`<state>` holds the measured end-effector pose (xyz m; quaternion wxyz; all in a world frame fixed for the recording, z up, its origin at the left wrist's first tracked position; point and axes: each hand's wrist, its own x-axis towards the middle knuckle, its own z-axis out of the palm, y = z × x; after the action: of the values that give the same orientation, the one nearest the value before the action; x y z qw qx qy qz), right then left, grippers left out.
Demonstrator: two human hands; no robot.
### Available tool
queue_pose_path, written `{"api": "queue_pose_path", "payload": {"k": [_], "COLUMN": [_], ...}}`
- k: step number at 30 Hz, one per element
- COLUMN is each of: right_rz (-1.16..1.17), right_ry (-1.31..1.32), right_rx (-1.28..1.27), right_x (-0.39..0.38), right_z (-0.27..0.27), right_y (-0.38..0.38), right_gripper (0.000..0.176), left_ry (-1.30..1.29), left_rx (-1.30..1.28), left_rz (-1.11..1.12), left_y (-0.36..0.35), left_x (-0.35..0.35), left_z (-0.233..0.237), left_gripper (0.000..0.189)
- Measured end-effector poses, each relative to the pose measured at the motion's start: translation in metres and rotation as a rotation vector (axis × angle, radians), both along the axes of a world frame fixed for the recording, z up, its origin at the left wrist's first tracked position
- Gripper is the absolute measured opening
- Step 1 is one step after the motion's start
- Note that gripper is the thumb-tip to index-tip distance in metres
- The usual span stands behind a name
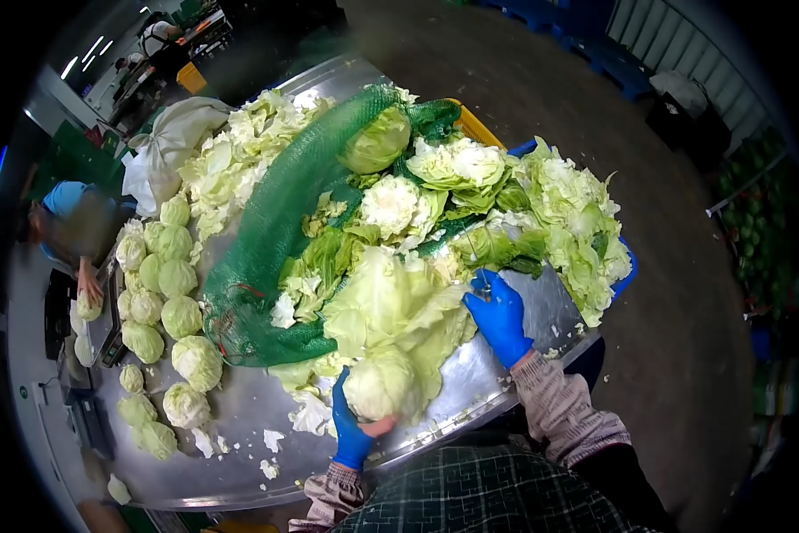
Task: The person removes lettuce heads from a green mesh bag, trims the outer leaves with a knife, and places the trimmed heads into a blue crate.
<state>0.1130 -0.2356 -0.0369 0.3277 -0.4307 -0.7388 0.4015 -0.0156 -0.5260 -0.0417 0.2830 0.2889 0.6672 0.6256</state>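
My left hand, in a blue glove with bare fingertips showing, is wrapped round the lower left side of a pale cabbage near the table's front edge. Large loose outer leaves spread out above that cabbage. My right hand, also blue-gloved, is to the right of the leaves with its fingers bent together; a small metallic bit shows at the fingertips, too small to name. Behind the leaves, a green mesh bag lies across the table with a cabbage at its upper end.
Trimmed cabbages stand in rows on the metal table at left. Leaf heaps lie at right over a blue container. A yellow crate is behind. At far left, a co-worker reaches toward a cabbage.
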Motion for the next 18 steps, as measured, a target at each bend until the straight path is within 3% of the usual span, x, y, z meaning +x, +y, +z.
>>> {"api": "queue_pose_path", "payload": {"k": [2,4,5,8,9,12,13,14,15,18], "right_rz": [0.048,0.393,0.448,0.268,0.248,0.412,0.503,0.531,0.569,0.658], "right_ry": [0.127,0.129,0.055,-0.144,-0.28,-0.061,0.02,0.003,-0.049,-0.189], "right_rx": [-0.179,0.137,0.008,-0.035,0.161,-0.092,0.153,0.234,0.24,0.172], "right_x": [0.009,0.015,0.016,0.012,0.016,0.008,0.005,0.005,0.007,0.013], "right_z": [0.046,0.05,0.074,0.001,-0.008,0.065,0.065,0.051,0.049,0.051], "right_y": [-0.035,-0.071,-0.08,-0.055,-0.049,-0.072,-0.08,-0.091,-0.091,-0.084], "right_gripper": [0.04,0.039,0.041,0.043,0.045,0.046,0.043,0.048,0.053,0.063], "left_ry": [-0.144,-0.143,-0.098,0.119,0.171,0.295,0.338,0.379,0.552,0.381], "left_rx": [0.107,0.072,0.046,-0.048,-0.061,-0.109,-0.118,-0.123,-0.131,-0.191], "left_rz": [0.004,-0.01,-0.036,-0.129,-0.079,0.075,0.113,0.147,0.138,0.056], "left_y": [0.011,0.009,0.007,-0.001,0.002,0.023,0.034,0.042,0.048,0.054], "left_x": [0.004,0.004,0.0,-0.013,-0.015,0.004,0.008,0.009,0.01,0.02], "left_z": [0.01,0.005,0.005,0.011,0.013,0.017,0.018,0.021,0.023,0.034], "left_gripper": [0.11,0.111,0.112,0.114,0.114,0.113,0.113,0.113,0.115,0.119]}}
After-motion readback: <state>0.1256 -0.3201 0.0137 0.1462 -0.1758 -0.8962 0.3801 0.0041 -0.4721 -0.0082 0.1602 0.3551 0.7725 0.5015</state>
